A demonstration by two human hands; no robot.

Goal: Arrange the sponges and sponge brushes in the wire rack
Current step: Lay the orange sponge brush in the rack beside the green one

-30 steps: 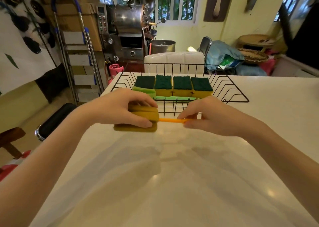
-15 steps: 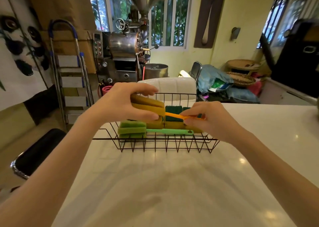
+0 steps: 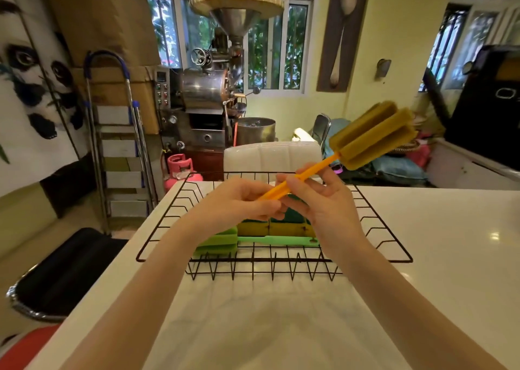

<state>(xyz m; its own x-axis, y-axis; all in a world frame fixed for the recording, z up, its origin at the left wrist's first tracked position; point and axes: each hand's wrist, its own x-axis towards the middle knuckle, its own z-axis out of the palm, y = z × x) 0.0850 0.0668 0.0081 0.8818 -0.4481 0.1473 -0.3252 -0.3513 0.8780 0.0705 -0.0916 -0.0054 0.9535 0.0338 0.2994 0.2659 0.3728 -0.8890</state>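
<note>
A yellow sponge brush (image 3: 371,134) with an orange handle is held in the air above the black wire rack (image 3: 394,246), its sponge head pointing up and to the right. My left hand (image 3: 236,206) and my right hand (image 3: 323,201) both grip the handle. In the rack lie a green sponge brush (image 3: 225,241) along the front and a row of yellow sponges with dark green tops (image 3: 284,227) behind it, partly hidden by my hands.
The rack stands on a white table (image 3: 450,257). A white chair back (image 3: 270,156) is just beyond the rack. To the left of the table are a stepladder (image 3: 118,144), a pink gas cylinder (image 3: 180,167) and a black stool (image 3: 64,271).
The yellow sponge brush has been lifted and turned: its head, held in my left hand on the left, now points up to the right. My left hand moved to the handle.
</note>
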